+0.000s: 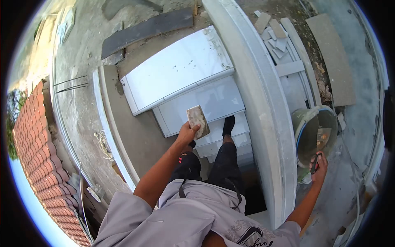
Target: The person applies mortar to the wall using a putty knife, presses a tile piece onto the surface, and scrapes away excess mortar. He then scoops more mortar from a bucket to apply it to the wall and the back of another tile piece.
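My left hand [188, 135] is closed on a small rectangular tile piece [198, 117], its face blotched grey-brown. It is above the white tiled steps [177, 70], in front of my body. Out to the right, my right hand [320, 168] is wrapped around the dark handle of a trowel [323, 138]. The trowel's metal blade reaches into a bucket [302, 131] with a blue line along its rim. What lies deep in the bucket is hard to make out. My feet in dark socks stand on the lower steps.
A pale low wall [255, 82] runs between the steps and the bucket. Cut tile pieces [276, 37] are stacked beyond it, near a beige slab [331, 61]. A dark grey board [146, 33] lies above the steps. At left are a coil of cord [103, 145] and a tiled roof [43, 164].
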`<act>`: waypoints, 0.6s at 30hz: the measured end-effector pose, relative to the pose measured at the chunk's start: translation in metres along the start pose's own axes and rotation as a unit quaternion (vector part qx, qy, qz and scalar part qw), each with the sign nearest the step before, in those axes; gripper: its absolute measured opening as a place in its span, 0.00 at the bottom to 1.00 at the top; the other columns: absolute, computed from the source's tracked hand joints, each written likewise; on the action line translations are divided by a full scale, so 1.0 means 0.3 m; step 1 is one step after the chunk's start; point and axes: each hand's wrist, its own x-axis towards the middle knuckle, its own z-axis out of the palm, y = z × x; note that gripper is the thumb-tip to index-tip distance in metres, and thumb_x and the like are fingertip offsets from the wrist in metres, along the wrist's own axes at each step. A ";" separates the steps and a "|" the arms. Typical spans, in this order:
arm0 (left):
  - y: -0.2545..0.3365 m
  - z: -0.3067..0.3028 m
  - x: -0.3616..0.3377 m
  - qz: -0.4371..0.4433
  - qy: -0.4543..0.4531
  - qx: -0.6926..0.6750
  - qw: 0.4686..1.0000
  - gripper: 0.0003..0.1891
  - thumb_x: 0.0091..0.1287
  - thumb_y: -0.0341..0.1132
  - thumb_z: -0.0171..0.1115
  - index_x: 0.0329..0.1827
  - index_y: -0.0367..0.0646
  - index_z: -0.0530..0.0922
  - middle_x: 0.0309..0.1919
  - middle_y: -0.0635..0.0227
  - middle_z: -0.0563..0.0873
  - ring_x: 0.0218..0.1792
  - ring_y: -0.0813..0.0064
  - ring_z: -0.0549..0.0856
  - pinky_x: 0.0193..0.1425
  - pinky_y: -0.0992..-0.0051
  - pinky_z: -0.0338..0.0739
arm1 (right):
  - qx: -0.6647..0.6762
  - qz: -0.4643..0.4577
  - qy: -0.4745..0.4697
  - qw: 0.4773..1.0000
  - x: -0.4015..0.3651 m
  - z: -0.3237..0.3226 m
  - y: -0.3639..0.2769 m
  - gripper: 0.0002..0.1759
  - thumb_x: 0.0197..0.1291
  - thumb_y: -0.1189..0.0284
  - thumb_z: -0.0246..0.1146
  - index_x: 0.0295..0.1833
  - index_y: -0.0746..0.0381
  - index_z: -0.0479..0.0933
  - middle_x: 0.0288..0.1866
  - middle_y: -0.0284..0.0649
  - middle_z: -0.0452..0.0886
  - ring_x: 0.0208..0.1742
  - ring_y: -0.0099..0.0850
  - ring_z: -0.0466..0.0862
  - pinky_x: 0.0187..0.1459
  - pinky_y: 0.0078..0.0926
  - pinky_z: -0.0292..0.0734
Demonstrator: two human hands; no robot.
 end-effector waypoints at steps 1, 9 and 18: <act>-0.024 -0.013 0.003 0.016 0.021 0.008 1.000 0.19 0.73 0.39 0.63 0.59 0.35 0.79 0.48 0.61 0.88 0.48 0.71 0.86 0.53 0.69 0.81 | 0.020 -0.033 -0.022 0.999 -0.010 0.051 -0.022 0.13 0.70 0.62 0.64 0.51 0.60 0.76 0.30 0.37 0.80 0.22 0.23 0.77 0.22 0.19 0.72; -0.185 -0.189 -0.043 0.007 0.069 -0.037 0.997 0.20 0.70 0.38 0.64 0.60 0.33 0.78 0.51 0.53 0.88 0.53 0.64 0.86 0.60 0.65 0.78 | -0.034 -0.054 -0.284 0.957 -0.093 1.124 -0.078 0.14 0.68 0.67 0.58 0.51 0.67 0.77 0.33 0.43 0.81 0.28 0.29 0.79 0.28 0.25 0.73; -0.549 -0.509 -0.093 -0.028 0.159 -0.113 0.980 0.21 0.69 0.39 0.65 0.59 0.33 0.79 0.52 0.52 0.88 0.54 0.60 0.87 0.61 0.65 0.77 | -0.150 0.012 -0.473 0.868 -0.118 2.460 0.478 0.24 0.69 0.72 0.60 0.70 0.58 0.76 0.35 0.33 0.80 0.29 0.20 0.76 0.27 0.22 0.75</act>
